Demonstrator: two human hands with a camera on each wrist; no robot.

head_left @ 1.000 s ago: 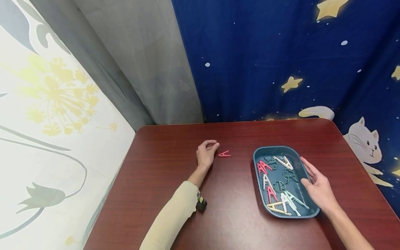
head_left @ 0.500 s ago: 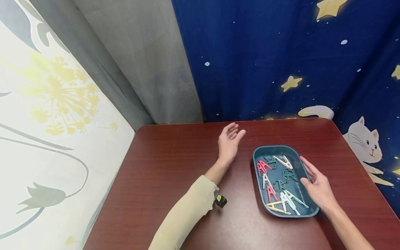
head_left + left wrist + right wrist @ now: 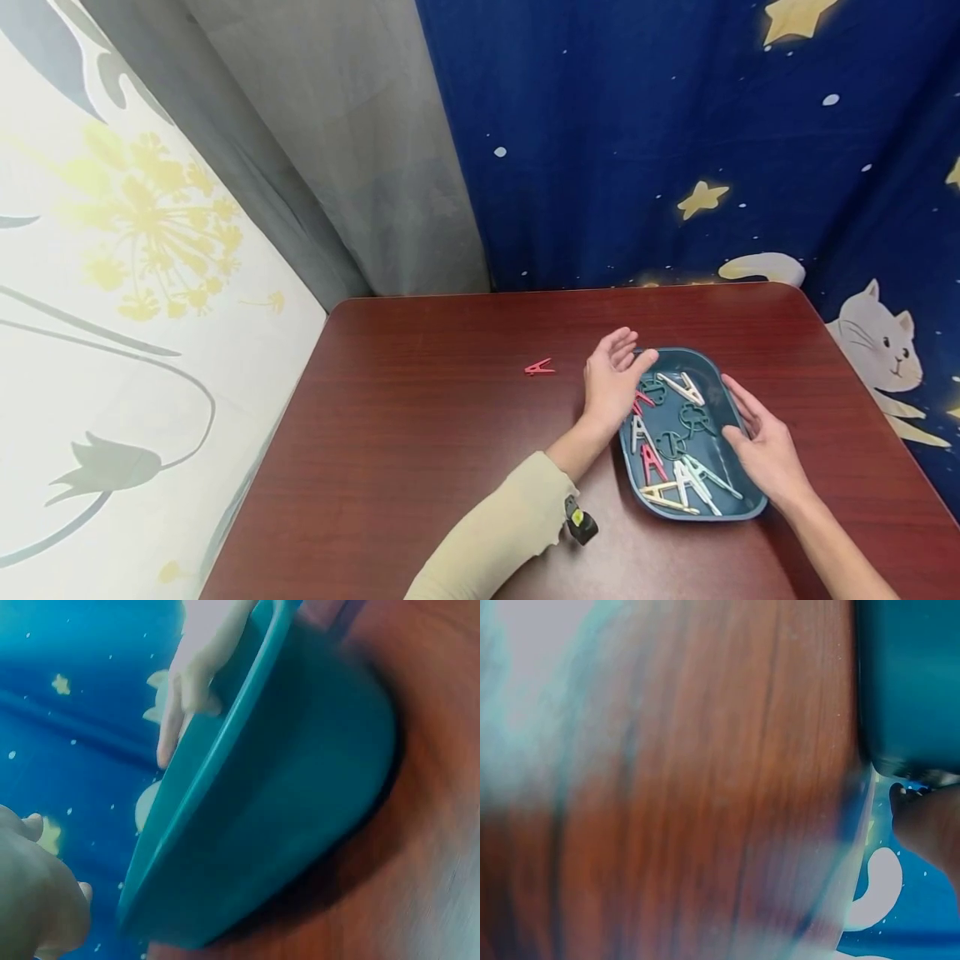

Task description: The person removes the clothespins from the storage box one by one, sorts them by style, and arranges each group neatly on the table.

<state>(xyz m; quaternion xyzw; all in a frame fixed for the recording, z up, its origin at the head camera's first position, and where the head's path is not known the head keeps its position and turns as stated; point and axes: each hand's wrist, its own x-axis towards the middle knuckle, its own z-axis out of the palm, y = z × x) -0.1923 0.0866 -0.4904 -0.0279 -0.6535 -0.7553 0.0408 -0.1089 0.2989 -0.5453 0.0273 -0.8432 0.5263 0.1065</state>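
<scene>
A dark blue tray (image 3: 630,479) stands on the right part of the table, holding several clothespins and dark green ring-shaped pieces. My right hand (image 3: 768,458) grips its right rim, thumb over the inner side. At the far left corner of the tray, my left hand (image 3: 609,387) hovers with relaxed fingers and nothing visible in them. It partly hides the red clothespins there. In the left wrist view, the left hand (image 3: 37,892) is apart from the tray's wall (image 3: 285,772). A red clothespin (image 3: 540,367) lies alone on the table, left of my left hand.
The brown wooden table (image 3: 420,433) ends at a grey curtain (image 3: 390,150) and a blue starry curtain (image 3: 600,150). Inside the tray lie a white clothespin (image 3: 684,389) at the back and a yellow one (image 3: 660,497) at the front.
My left hand has moved right, from beside the lone red clothespin to the tray's left rim, its fingers loosening. The lone clothespin stays put. The right hand and tray hold still.
</scene>
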